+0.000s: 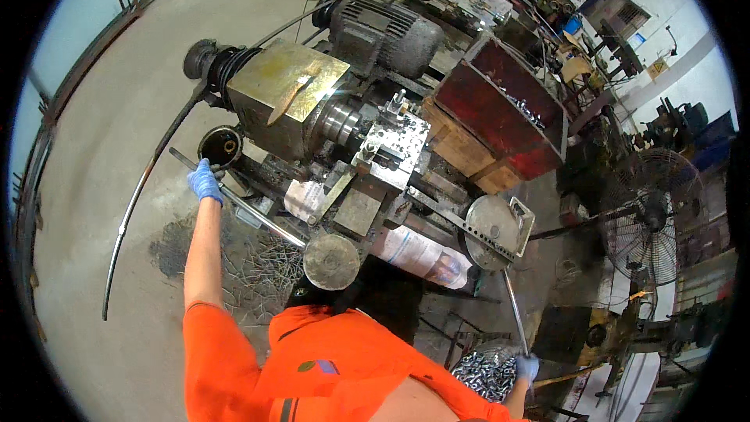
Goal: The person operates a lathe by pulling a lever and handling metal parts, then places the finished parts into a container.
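Note:
My left hand (205,182), in a blue glove, is closed round a long metal lever bar (266,221). The bar slants down to a round metal hub (331,262) at the front of a lathe-like machine. Low on the right, my gloved right hand (527,368) grips the lower end of a second metal lever (513,305). This lever runs up to a large round plate (492,227), which a strip with holes joins to the machine. Between my arms sit the machine's chuck (341,123) and tool slide (396,144). My right fingers are small and partly hidden.
A bucket of shiny metal parts (486,375) stands beside my right hand. Behind the machine are a motor (384,31) and a red metal bin (500,101). Thin metal scraps (266,277) litter the floor at left; a fan (652,215) stands at right.

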### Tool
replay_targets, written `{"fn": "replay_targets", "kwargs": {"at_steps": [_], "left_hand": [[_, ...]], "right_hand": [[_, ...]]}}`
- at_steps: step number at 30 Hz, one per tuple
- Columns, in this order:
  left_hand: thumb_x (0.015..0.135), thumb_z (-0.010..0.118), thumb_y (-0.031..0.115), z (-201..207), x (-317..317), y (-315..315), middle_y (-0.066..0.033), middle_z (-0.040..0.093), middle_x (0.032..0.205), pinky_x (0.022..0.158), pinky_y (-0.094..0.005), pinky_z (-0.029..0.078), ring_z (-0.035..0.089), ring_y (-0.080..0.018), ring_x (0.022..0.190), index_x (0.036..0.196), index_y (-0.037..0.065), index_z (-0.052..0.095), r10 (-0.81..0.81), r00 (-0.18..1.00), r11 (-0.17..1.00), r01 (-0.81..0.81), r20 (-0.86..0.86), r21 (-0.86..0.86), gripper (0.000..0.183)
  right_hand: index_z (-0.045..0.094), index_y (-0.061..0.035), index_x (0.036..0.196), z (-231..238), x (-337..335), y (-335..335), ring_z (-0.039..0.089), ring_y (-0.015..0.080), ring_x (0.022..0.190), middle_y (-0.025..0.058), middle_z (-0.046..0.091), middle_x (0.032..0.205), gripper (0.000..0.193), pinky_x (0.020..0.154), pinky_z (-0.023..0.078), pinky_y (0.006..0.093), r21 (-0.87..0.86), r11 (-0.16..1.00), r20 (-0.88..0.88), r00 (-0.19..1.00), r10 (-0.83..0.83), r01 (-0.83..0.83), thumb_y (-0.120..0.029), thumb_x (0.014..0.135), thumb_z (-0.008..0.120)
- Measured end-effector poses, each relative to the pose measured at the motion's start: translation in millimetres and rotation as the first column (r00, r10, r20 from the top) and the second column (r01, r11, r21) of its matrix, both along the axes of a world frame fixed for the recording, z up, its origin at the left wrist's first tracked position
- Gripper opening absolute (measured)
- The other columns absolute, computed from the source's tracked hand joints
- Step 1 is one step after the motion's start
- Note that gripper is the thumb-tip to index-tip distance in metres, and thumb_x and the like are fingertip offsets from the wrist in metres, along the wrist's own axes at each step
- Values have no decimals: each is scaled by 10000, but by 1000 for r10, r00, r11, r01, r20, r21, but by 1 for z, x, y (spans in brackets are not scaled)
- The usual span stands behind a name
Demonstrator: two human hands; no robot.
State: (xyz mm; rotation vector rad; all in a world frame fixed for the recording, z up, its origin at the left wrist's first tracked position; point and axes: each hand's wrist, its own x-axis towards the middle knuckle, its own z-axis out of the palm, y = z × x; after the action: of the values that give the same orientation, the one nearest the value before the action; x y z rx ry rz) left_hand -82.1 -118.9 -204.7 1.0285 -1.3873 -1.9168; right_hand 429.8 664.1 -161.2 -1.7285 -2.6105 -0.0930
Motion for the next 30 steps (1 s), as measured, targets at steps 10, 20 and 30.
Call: {"fn": "replay_targets", "kwargs": {"at_steps": [10,20,30], "left_hand": [[829,538,118,-3,4,-9,-125,605,618,388,-289,476,557,-185,418,863,-24,553,-32,999,999,32,-12,-14,146],[831,541,99,2,6,-8,-117,596,605,381,-287,478,557,-180,418,850,-14,522,-33,999,999,33,-36,19,116],[823,539,94,-10,-1,-12,-124,597,606,376,-293,477,559,-189,419,864,-24,520,-48,997,998,51,-62,48,127]], "right_hand": [[629,42,799,-25,47,-14,605,400,801,262,620,800,361,700,478,422,-15,996,-4,996,-89,89,-276,630,654],[625,38,839,1,30,-49,603,392,853,255,623,854,390,743,478,422,-66,985,82,985,-153,158,-294,636,649],[625,6,872,-22,52,-34,599,392,874,252,624,869,379,770,477,426,-7,986,84,982,-168,169,-283,629,642]]}}
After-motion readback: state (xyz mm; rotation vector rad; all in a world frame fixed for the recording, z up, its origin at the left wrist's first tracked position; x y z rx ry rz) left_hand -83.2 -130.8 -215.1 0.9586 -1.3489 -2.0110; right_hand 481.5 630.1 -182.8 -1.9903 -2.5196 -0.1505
